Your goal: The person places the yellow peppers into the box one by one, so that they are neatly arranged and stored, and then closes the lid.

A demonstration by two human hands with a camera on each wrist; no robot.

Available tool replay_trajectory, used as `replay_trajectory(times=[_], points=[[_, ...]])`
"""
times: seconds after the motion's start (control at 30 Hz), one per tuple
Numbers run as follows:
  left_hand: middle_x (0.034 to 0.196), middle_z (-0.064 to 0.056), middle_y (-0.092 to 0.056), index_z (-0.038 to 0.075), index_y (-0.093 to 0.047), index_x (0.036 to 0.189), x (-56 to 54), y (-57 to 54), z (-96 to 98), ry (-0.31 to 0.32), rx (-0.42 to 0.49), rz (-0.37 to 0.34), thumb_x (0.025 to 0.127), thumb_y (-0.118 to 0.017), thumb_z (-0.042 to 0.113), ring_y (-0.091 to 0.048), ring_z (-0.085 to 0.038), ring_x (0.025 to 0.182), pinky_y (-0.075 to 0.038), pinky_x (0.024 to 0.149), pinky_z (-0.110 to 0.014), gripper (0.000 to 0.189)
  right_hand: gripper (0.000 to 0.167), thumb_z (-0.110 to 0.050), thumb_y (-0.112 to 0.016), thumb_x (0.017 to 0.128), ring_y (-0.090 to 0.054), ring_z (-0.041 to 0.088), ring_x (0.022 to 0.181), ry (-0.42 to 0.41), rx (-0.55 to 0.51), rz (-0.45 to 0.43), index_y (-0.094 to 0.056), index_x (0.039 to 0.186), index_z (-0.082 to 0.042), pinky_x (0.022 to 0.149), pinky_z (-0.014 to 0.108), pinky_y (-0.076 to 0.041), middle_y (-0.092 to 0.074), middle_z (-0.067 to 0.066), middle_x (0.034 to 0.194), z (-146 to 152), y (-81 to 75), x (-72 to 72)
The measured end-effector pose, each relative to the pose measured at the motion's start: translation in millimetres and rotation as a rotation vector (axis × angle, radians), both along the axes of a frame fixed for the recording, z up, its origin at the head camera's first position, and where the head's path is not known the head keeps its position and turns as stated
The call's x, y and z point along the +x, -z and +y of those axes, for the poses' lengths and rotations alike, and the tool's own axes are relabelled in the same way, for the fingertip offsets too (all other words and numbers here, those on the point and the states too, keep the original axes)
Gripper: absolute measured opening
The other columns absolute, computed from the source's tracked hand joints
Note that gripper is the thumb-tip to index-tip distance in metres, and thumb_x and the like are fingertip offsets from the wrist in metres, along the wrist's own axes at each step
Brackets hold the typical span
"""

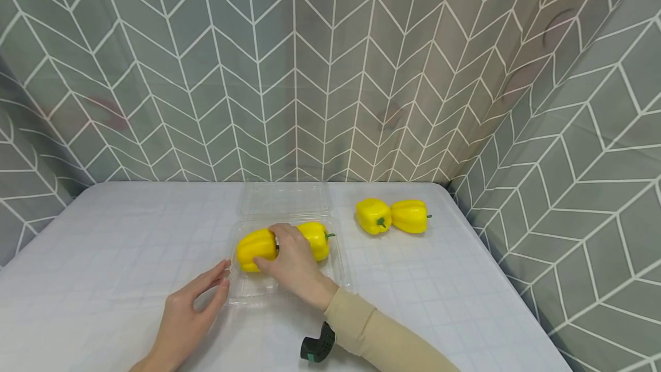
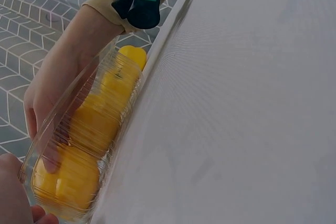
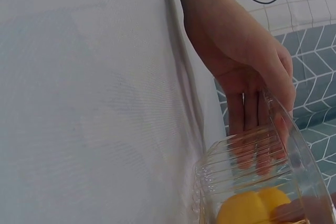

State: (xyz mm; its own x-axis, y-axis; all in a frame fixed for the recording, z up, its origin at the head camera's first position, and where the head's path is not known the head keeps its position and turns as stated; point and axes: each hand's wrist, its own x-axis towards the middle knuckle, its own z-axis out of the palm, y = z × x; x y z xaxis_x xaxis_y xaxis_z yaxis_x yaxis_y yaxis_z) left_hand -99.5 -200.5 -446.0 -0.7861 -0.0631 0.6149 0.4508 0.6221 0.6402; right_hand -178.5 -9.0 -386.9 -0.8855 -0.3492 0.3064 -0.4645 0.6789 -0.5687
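Note:
A clear plastic clamshell box [image 1: 258, 290] lies open on the table with two yellow bell peppers inside. My right hand [image 1: 295, 263] reaches in and grips the left bell pepper [image 1: 249, 250], fingers over its far side and thumb on its near side. Just right of that hand sits the other bell pepper [image 1: 316, 240], its green stem pointing right. At the box's left end is my left hand [image 1: 187, 307]. In the right wrist view the fingers of the left hand [image 3: 236, 51] extend straight along the outside of the ribbed wall.
The box's clear lid [image 1: 284, 200] lies folded back behind its base. Two more yellow bell peppers, a left one [image 1: 373, 216] and a right one [image 1: 409, 216], lie touching at the back right of the white-covered table [image 1: 129, 234]. A patterned curtain [image 1: 310, 73] hangs behind.

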Motion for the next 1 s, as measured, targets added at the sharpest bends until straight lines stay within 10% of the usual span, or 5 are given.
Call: replay_trajectory(times=[1.0], points=[[0.118,-0.007,-0.073,0.001,-0.068,0.125,0.1,-0.3,2.1,0.011,0.002,0.031,0.085,-0.074,-0.003,-0.065,0.01,0.097,-0.04,0.094,0.0,0.041,0.052,-0.027,-0.077,0.086,-0.057,0.023,0.121,-0.004,0.002,0.068,-0.06,0.128,-0.001,0.108,0.032,-0.047,-0.062,0.009,0.129,0.3,4.6,-0.3]])
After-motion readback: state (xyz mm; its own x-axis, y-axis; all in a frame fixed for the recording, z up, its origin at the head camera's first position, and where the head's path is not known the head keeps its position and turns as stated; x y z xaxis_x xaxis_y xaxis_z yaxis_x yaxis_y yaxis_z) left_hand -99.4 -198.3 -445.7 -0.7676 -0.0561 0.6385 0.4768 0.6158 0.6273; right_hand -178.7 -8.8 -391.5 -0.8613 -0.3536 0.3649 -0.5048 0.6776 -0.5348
